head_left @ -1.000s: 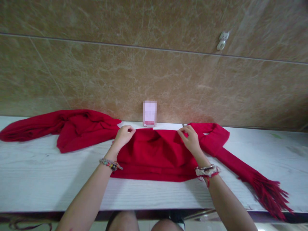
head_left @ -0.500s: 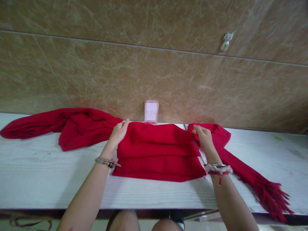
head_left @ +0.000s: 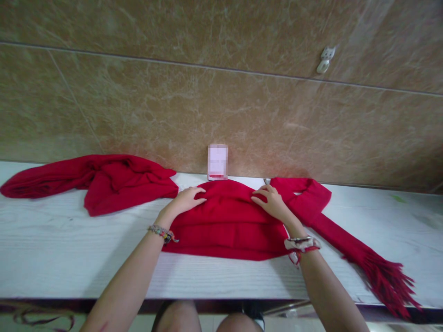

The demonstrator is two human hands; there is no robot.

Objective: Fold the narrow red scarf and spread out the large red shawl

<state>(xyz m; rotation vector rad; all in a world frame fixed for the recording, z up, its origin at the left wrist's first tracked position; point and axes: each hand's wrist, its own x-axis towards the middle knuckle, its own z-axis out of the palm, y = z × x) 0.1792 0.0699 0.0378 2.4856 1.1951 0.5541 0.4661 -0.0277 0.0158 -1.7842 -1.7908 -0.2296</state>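
A red cloth point(head_left: 228, 240), folded into crosswise layers, lies in front of me on the white wood-grain tabletop. Its far edge curves and its far corners are partly covered by my hands. My left hand point(head_left: 187, 199) rests on the far left corner, thumb apart from the fingers. On the far right part lies my right hand point(head_left: 272, 200), its fingers spread over the fabric. Behind the right hand is a fringed red scarf end point(head_left: 360, 249), its tassels hanging over the near edge. More bunched red fabric point(head_left: 117, 184) sits left of my left hand.
A small pale card or box point(head_left: 217, 161), blurred out, stands against the brown marble-tiled wall point(head_left: 155, 106) behind the cloth. A white cat-shaped hook point(head_left: 326, 60) is on the wall at upper right. The white tabletop point(head_left: 86, 258) ends just before my knees.
Both hands have moved inward from the cloth's sides onto its far part, and their fingers have spread. The far edge, straighter before, now bows into a curve.
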